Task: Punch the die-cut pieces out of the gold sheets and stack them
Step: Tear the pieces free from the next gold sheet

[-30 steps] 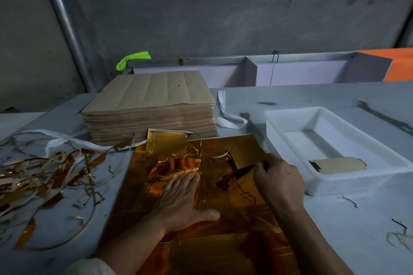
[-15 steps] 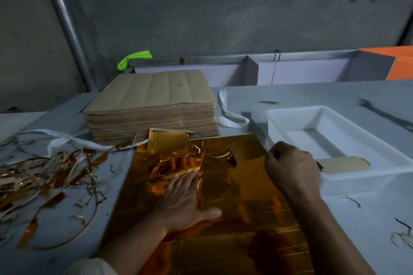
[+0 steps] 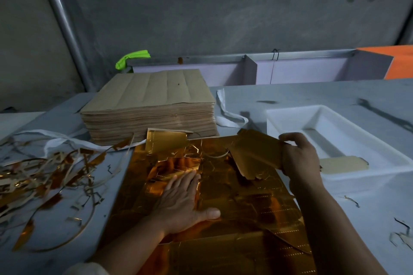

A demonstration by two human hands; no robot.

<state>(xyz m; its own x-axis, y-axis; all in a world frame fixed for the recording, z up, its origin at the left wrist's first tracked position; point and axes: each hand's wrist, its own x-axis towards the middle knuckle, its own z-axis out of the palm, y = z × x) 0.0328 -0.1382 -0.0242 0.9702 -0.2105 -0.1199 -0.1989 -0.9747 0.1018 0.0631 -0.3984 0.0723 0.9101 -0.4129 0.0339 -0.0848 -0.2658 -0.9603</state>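
Newly raised, our right hand (image 3: 300, 156) clamps its fingers on a gold piece (image 3: 257, 152); our left hand (image 3: 181, 198), fingers flat, pins the sheet (image 3: 245, 212) steady.

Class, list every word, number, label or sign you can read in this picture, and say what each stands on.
None: no readable text anywhere.
The brown paper stack, the gold sheet, the gold piece held by the right hand and the white tray carry no print; the gold sheet shows only dotted cut lines.
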